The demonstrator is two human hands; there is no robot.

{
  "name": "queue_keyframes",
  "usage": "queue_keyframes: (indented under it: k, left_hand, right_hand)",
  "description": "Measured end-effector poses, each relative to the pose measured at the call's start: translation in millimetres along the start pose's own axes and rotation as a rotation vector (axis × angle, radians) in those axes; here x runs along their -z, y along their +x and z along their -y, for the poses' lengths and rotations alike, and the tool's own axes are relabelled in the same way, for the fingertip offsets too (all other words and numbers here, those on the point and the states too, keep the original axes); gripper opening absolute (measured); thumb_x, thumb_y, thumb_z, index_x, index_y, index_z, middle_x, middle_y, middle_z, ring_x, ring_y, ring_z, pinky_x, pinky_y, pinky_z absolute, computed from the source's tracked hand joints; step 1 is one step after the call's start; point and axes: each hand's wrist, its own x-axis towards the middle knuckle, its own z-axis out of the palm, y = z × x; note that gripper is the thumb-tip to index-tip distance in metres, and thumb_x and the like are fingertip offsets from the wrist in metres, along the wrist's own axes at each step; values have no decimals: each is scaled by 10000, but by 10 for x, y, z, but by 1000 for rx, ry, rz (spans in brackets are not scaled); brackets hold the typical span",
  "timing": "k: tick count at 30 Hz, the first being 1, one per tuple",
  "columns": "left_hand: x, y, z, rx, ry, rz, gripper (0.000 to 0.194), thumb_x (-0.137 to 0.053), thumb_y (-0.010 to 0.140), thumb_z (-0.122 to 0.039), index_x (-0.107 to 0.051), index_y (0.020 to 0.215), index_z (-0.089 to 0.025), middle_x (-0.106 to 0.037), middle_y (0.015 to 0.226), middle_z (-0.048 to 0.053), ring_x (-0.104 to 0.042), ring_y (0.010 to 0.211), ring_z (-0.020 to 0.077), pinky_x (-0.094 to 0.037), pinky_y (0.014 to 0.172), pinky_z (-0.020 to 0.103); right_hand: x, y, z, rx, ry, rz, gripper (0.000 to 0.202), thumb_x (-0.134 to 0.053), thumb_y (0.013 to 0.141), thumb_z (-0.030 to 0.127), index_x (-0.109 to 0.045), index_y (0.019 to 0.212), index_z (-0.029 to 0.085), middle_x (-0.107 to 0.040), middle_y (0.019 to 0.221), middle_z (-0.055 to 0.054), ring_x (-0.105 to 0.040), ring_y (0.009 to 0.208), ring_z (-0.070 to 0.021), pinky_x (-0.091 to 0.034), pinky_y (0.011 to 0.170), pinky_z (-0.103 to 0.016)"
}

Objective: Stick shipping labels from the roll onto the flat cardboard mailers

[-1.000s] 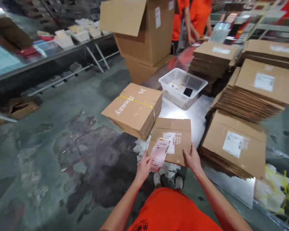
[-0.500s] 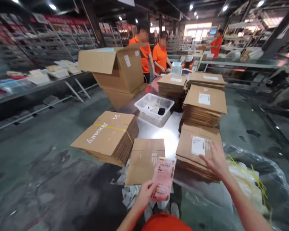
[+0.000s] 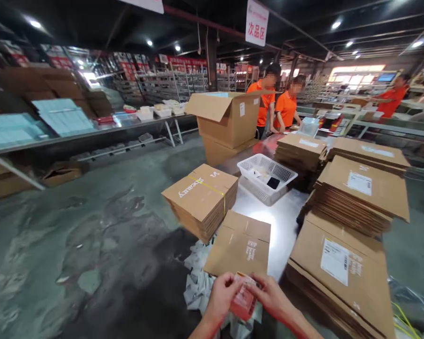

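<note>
My left hand (image 3: 222, 297) and my right hand (image 3: 271, 297) meet low in the view, both pinching a pink printed label sheet (image 3: 243, 299) that is bent between them. Just beyond the hands a flattened cardboard box (image 3: 240, 244) lies on the shiny metal table (image 3: 286, 221). To its left sits a strapped bundle of flat boxes (image 3: 201, 197) with white lettering. To the right rises a stack of flat boxes with a white shipping label (image 3: 339, 273).
A white plastic basket (image 3: 266, 176) stands mid-table, with more flat-box stacks (image 3: 363, 193) behind and right. An open carton (image 3: 229, 117) sits at the far end. Two people in orange shirts (image 3: 275, 106) work beyond it. White paper scraps (image 3: 198, 282) hang at the table's near edge.
My right hand came back from the labelled stack on the right to join the left on the pink sheet, which is now folded. The view has tilted up.
</note>
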Motion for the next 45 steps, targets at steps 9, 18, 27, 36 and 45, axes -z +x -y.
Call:
queue_keyframes:
  k: [9,18,27,36,45]
  left_hand:
    - [523,-34,668,255,18,-44,305,-712,692,-405,-644,687,-109,-587,599,-6,-524,608,137,-398,573,243]
    - [990,-378,1345,468,29,10,414,-733,627,-495,-700,690,-87,-675,645,60,-622,660,216,-495,653,337]
    - [1264,129,678,138,20,-252,413,-658,722,-458,-753,949,-127,-734,1046,115,-637,1003,280,-481,930,394]
    - [990,586,562,2,100,-117,490,-716,608,-592,-767,835,-161,-654,1239,163,-587,1163,345,-447,1012,412]
    - [533,194,40,59,-81,-12,696,-678,502,-794,-755,797,-169,-745,809,101,-685,796,294,-547,772,399]
  right_hand:
    - [-201,796,-446,44,-299,-124,464,-376,927,548,-644,798,192,-647,777,-71,-567,741,-198,-434,693,-310]
    - [-109,1585,-680,-88,-847,-260,637,-545,876,491,-470,1391,122,-579,1220,-226,-510,1053,-347,-366,868,-469]
    - [-935,1544,-696,-44,-859,-246,691,-377,923,491,-317,1474,77,-287,1536,-214,-174,1429,-371,-115,1116,-587]
    - [-275,432,-1159,-440,-390,-580,494,-349,837,505,-648,1012,153,-687,1029,-191,-644,1010,-342,-487,902,-473]
    - [410,-292,-525,-307,67,-879,748,-429,754,638,-495,1355,198,-602,1312,-114,-562,1215,-308,-473,1003,-419]
